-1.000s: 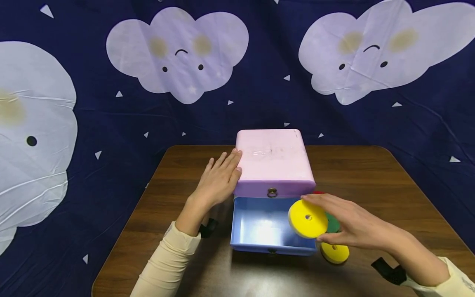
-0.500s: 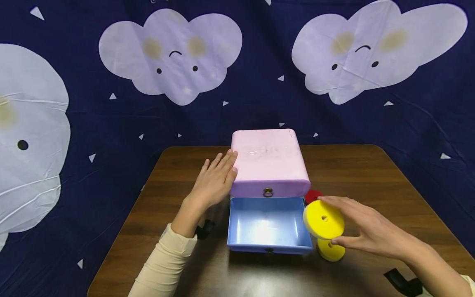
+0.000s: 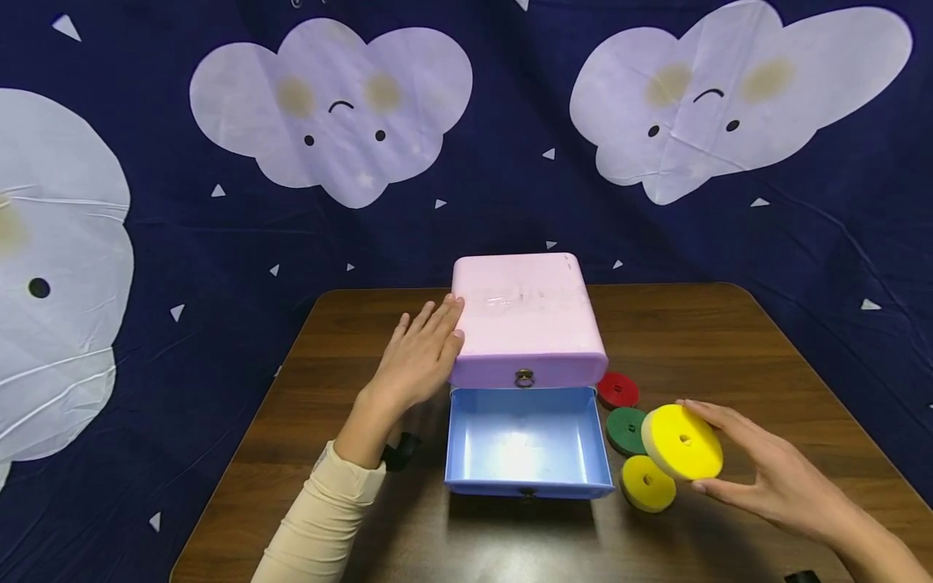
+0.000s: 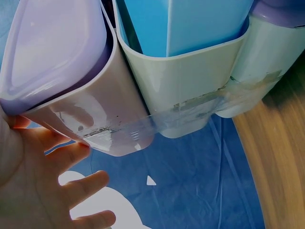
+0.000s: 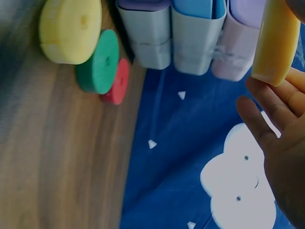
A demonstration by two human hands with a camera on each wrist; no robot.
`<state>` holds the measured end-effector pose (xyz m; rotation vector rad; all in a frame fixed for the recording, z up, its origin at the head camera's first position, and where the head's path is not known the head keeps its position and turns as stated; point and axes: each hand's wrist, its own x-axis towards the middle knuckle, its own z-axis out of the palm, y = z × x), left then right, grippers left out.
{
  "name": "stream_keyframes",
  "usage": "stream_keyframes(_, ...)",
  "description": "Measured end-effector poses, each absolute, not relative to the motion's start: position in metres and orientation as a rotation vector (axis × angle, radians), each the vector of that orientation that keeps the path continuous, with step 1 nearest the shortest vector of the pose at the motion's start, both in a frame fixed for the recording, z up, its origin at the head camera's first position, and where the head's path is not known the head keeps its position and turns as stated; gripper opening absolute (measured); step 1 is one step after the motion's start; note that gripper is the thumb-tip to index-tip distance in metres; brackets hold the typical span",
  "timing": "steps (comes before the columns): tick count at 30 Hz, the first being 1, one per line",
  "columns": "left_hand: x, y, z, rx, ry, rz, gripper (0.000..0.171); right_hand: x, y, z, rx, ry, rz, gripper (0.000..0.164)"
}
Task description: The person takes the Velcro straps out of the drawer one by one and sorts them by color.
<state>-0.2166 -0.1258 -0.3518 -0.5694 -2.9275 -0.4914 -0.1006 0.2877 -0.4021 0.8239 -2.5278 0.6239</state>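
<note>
A small drawer cabinet point(image 3: 528, 312) with a pink top stands on the table. Its middle blue drawer point(image 3: 525, 441) is pulled out, and the inside shows bare. My left hand point(image 3: 417, 360) rests with straight fingers against the cabinet's left side; in the left wrist view the fingertips touch the pink upper casing point(image 4: 114, 119). Right of the drawer, my right hand point(image 3: 783, 479) pinches a thick yellow disc point(image 3: 666, 449) with a small centre hole, thumb below and fingers above. On the table beside the drawer lie another yellow disc point(image 3: 640, 492), a green disc point(image 3: 622, 431) and a red disc point(image 3: 618, 392).
The brown wooden table point(image 3: 350, 494) has rounded far corners. Behind it hangs a dark blue cloth point(image 3: 510, 219) printed with pale clouds and small triangles. In the left wrist view, clear tape point(image 4: 190, 107) runs down the cabinet's side across its three tiers.
My right hand has moved the yellow disc rightward from over the drawer to the drawer's right, uncovering the green and red discs. The left hand stays against the cabinet.
</note>
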Motion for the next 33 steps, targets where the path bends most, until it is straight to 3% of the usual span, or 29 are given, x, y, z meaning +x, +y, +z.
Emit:
stream_keyframes(17,-0.218,-0.126,-0.353,-0.569,-2.931,-0.484,0.053,-0.084,0.318,-0.454,0.468,-2.592,0.835,0.095)
stream_keyframes(33,-0.217,-0.126,-0.351,-0.574,-2.932,-0.495,0.054,-0.076,0.338,-0.503,0.364,-2.672,0.824,0.087)
